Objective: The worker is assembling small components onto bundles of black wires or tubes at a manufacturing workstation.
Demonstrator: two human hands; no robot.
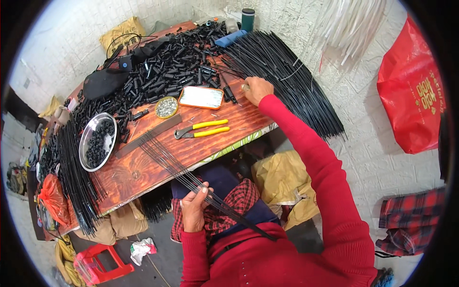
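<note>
My left hand (195,209) is closed round a bundle of thin black rods (167,160). The rods slant from my lap up over the table's front edge, their far ends fanned out by a flat metal bar (149,136). Over the table's right side, my right hand (259,90) is closed, with a small yellowish, handle-like end (245,87) showing at its fingertips; the rest is hidden. Close by lies a large pile of long black rods (291,81). Just left of that hand, a black tubular piece (229,94) rests on the wood.
Yellow-handled pliers (203,129), an orange-rimmed tray (201,97) and a round tin of small metal pieces (167,107) sit mid-table. Black tubular parts (167,69) heap behind them. A metal bowl (98,142) of black bits and more rods (74,177) are left. A red stool (103,265) stands below.
</note>
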